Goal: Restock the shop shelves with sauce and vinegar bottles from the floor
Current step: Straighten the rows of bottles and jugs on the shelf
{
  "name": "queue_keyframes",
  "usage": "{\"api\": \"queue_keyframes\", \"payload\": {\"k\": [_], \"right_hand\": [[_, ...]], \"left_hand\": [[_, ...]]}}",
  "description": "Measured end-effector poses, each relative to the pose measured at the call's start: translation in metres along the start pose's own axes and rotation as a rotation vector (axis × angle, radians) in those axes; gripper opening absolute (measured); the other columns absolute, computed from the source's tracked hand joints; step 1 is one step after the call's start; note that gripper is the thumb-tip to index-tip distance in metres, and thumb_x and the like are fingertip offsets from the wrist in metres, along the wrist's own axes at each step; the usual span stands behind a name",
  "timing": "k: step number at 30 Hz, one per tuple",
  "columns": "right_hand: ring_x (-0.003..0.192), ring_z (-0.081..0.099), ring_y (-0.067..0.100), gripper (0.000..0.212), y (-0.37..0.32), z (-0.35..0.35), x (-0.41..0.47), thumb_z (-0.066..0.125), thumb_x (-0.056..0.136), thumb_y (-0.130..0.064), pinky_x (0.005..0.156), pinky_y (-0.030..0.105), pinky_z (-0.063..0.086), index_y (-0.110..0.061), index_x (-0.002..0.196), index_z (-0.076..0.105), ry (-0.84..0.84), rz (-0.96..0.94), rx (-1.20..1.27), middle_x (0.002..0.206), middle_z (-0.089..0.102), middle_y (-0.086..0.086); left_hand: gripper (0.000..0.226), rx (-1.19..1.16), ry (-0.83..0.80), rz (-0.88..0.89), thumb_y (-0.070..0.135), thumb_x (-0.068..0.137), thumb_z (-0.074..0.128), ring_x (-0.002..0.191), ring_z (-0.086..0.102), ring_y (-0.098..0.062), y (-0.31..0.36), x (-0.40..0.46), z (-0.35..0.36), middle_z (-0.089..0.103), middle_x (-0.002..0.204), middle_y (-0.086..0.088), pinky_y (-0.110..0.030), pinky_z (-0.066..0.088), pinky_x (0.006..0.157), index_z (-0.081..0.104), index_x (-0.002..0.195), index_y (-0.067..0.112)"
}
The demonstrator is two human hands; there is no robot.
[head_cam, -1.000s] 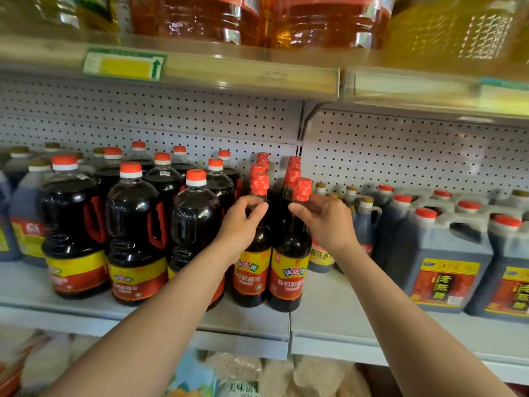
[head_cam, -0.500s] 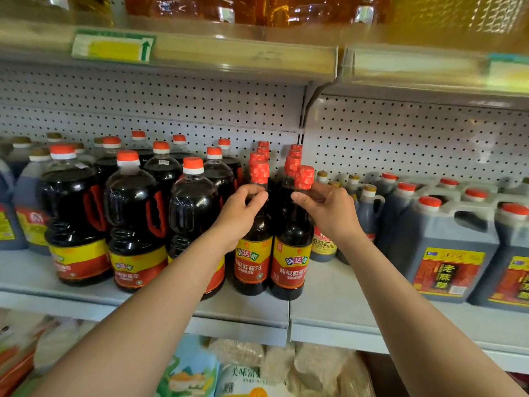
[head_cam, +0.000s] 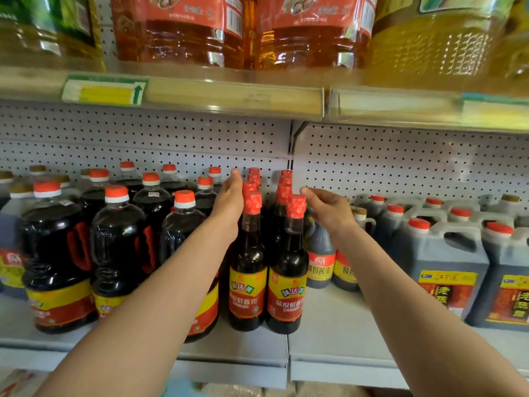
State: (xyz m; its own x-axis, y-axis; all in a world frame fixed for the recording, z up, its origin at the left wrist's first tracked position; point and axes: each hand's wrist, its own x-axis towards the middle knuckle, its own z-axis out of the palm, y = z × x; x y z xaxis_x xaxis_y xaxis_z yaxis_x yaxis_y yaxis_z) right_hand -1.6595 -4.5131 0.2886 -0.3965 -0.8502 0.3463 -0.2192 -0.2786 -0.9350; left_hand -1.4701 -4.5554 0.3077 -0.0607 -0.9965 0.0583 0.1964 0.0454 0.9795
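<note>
Now that both hands have let go of the two slim sauce bottles they gripped by the neck half a second ago, the pair stands upright by itself at the front edge of the shelf (head_cam: 337, 333), which suggests this placement is finished and more stock must come from the floor. To the outer side of the left hand (head_cam: 229, 200) stand the round jugs with red handles (head_cam: 117, 247), untouched. That hand is released, its fingers straight and together, edge-on and pointing at the pegboard, just beside the cap of the left slim bottle (head_cam: 248, 265); I cannot tell whether it grazes the cap. Between the hands, the right slim bottle (head_cam: 287, 270) touches its neighbour, label forward, heading a row of like caps. The right hand (head_cam: 329, 209) hovers just past that cap, palm down, fingers loosely spread, holding nothing. Beyond it sit small dark bottles, then grey handled vinegar jugs (head_cam: 440, 262).
</note>
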Motion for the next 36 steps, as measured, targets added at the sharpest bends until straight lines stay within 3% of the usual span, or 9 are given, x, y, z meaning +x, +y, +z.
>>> {"api": "queue_keyframes", "payload": {"k": [2, 4, 7, 10, 18, 25, 31, 36], "right_hand": [[0.109, 0.07, 0.018, 0.075, 0.004, 0.007, 0.011, 0.085, 0.046, -0.07, 0.105, 0.044, 0.052, -0.024, 0.105, 0.077, -0.03, 0.007, 0.042, 0.108, 0.077, -0.001], [0.107, 0.071, 0.02, 0.079, 0.005, 0.014, 0.018, 0.086, 0.043, -0.067, 0.104, 0.045, 0.052, -0.022, 0.108, 0.077, -0.057, 0.01, 0.087, 0.109, 0.077, 0.0], [0.106, 0.071, 0.022, 0.065, 0.003, 0.026, 0.022, 0.086, 0.06, -0.053, 0.097, 0.039, 0.056, -0.02, 0.114, 0.075, -0.084, 0.051, 0.106, 0.113, 0.076, 0.003], [0.096, 0.072, 0.016, 0.043, 0.008, 0.033, 0.028, 0.084, 0.078, -0.033, 0.077, 0.025, 0.055, -0.015, 0.116, 0.075, -0.11, 0.079, 0.112, 0.113, 0.075, 0.005], [0.073, 0.072, 0.004, 0.026, 0.007, 0.033, 0.031, 0.083, 0.079, -0.014, 0.066, 0.018, 0.055, -0.012, 0.104, 0.078, -0.096, 0.052, 0.155, 0.09, 0.078, -0.003], [0.088, 0.071, 0.018, 0.013, 0.007, 0.027, 0.037, 0.079, 0.083, -0.023, 0.091, 0.038, 0.056, -0.023, 0.096, 0.078, -0.153, -0.002, 0.065, 0.092, 0.078, 0.0], [0.094, 0.071, 0.021, 0.046, 0.008, 0.016, 0.039, 0.082, 0.06, -0.045, 0.101, 0.048, 0.052, -0.022, 0.1, 0.079, -0.219, -0.02, 0.046, 0.097, 0.078, 0.002], [0.097, 0.071, 0.021, 0.039, 0.01, 0.023, 0.034, 0.084, 0.056, -0.039, 0.102, 0.046, 0.052, -0.023, 0.092, 0.079, -0.12, 0.004, 0.095, 0.096, 0.079, 0.001]], "left_hand": [[0.061, -0.004, -0.018, -0.066, 0.067, 0.095, 0.042, 0.117, 0.058, -0.025, -0.001, 0.013, 0.0, 0.065, 0.123, -0.005, -0.05, 0.041, 0.108, 0.054, 0.136, 0.024], [0.06, -0.041, -0.069, -0.118, 0.069, 0.088, 0.054, 0.11, 0.064, -0.029, -0.005, 0.024, 0.0, 0.07, 0.118, -0.009, -0.052, 0.046, 0.103, 0.062, 0.122, 0.021], [0.051, -0.043, -0.139, -0.133, 0.063, 0.083, 0.065, 0.1, 0.067, -0.027, -0.008, 0.033, -0.003, 0.072, 0.109, -0.01, -0.046, 0.05, 0.094, 0.065, 0.105, 0.017], [0.043, -0.063, -0.183, -0.157, 0.056, 0.087, 0.066, 0.092, 0.065, -0.025, -0.009, 0.04, -0.005, 0.07, 0.1, -0.008, -0.041, 0.049, 0.077, 0.065, 0.1, 0.015], [0.038, -0.127, -0.213, -0.165, 0.049, 0.086, 0.066, 0.076, 0.065, -0.019, -0.009, 0.053, -0.003, 0.069, 0.088, -0.007, -0.035, 0.047, 0.061, 0.064, 0.094, 0.013], [0.031, -0.157, -0.225, -0.165, 0.042, 0.089, 0.067, 0.078, 0.067, -0.019, -0.008, 0.055, -0.003, 0.07, 0.088, -0.006, -0.034, 0.049, 0.063, 0.064, 0.098, 0.012], [0.027, -0.093, -0.287, -0.165, 0.039, 0.091, 0.067, 0.078, 0.065, -0.017, -0.004, 0.056, -0.003, 0.069, 0.089, -0.004, -0.032, 0.05, 0.066, 0.065, 0.097, 0.013], [0.028, -0.068, -0.305, -0.177, 0.038, 0.092, 0.067, 0.08, 0.065, -0.018, -0.002, 0.057, -0.005, 0.069, 0.091, -0.004, -0.032, 0.05, 0.067, 0.064, 0.104, 0.013]]}}
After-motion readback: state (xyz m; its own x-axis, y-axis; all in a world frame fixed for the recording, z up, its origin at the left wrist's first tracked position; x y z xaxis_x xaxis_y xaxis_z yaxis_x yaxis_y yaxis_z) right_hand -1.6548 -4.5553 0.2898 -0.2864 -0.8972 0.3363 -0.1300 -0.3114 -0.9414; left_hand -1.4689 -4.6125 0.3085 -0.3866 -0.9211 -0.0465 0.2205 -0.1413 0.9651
